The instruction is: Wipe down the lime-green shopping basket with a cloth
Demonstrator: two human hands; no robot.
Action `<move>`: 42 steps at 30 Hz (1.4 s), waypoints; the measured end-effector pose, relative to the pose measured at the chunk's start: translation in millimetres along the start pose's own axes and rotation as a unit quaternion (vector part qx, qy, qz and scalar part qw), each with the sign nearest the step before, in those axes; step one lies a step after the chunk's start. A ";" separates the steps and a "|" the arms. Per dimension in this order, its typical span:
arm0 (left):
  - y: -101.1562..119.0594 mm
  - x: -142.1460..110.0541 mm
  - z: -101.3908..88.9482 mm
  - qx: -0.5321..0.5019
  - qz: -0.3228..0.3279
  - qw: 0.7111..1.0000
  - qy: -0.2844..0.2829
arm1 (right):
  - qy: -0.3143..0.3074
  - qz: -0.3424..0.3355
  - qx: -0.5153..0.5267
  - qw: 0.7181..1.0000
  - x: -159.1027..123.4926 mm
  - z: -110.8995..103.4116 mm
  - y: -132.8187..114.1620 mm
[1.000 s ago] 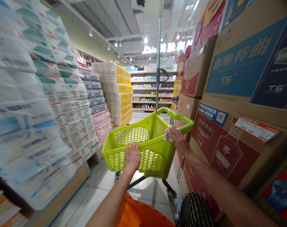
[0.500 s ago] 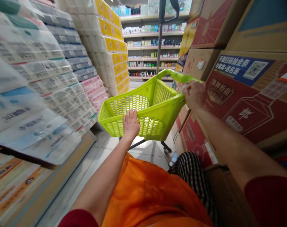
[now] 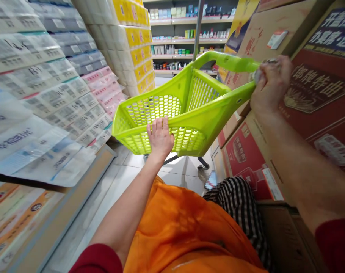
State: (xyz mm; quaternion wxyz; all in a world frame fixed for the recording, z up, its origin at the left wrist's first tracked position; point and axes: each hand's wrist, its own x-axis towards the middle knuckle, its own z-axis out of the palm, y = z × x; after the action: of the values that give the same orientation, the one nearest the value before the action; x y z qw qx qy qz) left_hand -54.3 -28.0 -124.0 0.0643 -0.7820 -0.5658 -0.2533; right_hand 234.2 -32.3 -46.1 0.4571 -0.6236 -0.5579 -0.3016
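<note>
Between stacked tissue packs point(image 3: 44, 91) and cardboard boxes point(image 3: 317, 91), one lime-green cart point(image 3: 215, 127) stands on the tiled floor point(image 3: 124, 178) before us. Our left hand point(image 3: 160, 136) lies flat, fingers over the basket's near rim point(image 3: 189, 119); our right hand point(image 3: 270, 81) is closed around one pale cloth point(image 3: 257, 76) at the handle's point(image 3: 235, 63) near end, fingers hiding most of it. We make out two wheels point(image 3: 203, 166), one largely covered; one grey pole point(image 3: 199, 30) is cut off above.
</note>
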 end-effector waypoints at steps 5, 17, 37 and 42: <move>4.4 6.4 5.8 -0.014 0.022 1.000 0.014 | -0.121 -0.118 0.021 0.985 -14.5 21.2 -20.0; 18.4 7.4 9.4 0.002 0.061 0.998 0.017 | -0.082 -0.036 0.065 0.994 -8.6 40.1 2.5; -9.6 -10.4 -20.9 0.083 -0.028 0.995 -0.037 | -0.206 -0.168 0.093 0.960 -70.4 86.7 -99.1; -31.9 -23.5 -33.4 0.059 -0.002 0.994 -0.097 | -0.220 -0.099 0.098 0.966 -41.9 81.3 -69.7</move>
State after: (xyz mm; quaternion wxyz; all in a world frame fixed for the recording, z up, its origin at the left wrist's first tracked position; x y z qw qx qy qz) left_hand -99.8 -49.8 -112.1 0.0551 -0.7962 -0.5853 -0.1427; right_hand 147.5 21.1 -99.5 0.3495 -0.5685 -0.7305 -0.1448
